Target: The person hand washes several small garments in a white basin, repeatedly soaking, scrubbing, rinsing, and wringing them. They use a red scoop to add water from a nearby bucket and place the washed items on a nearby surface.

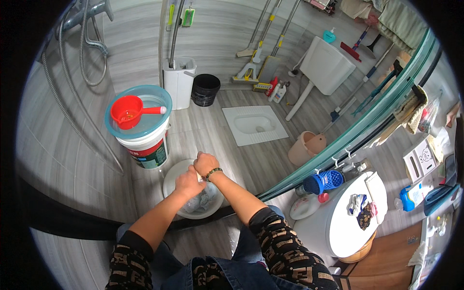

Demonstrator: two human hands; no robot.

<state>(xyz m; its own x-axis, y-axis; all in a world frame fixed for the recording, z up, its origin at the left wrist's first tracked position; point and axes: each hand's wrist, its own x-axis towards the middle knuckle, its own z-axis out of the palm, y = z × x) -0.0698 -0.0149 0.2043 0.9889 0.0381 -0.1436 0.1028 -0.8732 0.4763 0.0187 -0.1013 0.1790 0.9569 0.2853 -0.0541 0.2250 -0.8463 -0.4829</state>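
My left hand [189, 183] and my right hand [206, 163] are pressed together above a round white basin [170, 178] on the floor. Both are closed around a small pale cloth [199, 177], mostly hidden by the fingers. A beaded bracelet [214, 174] circles my right wrist. Inside the basin lies a bunched wet grey-white cloth [201, 201] in water. Just beyond my left hand stands a large white bucket [150, 154], topped by a blue plastic basin [163, 125] with a red water ladle [127, 110] in it.
A squat toilet [253, 125] is set into the floor ahead. A black bucket [205, 90] and several mops [250, 70] stand by the back wall. At right are a glass sliding door [290, 174], a detergent bottle [306, 207] and a white washing machine [348, 235]. A shower hose [69, 94] hangs left.
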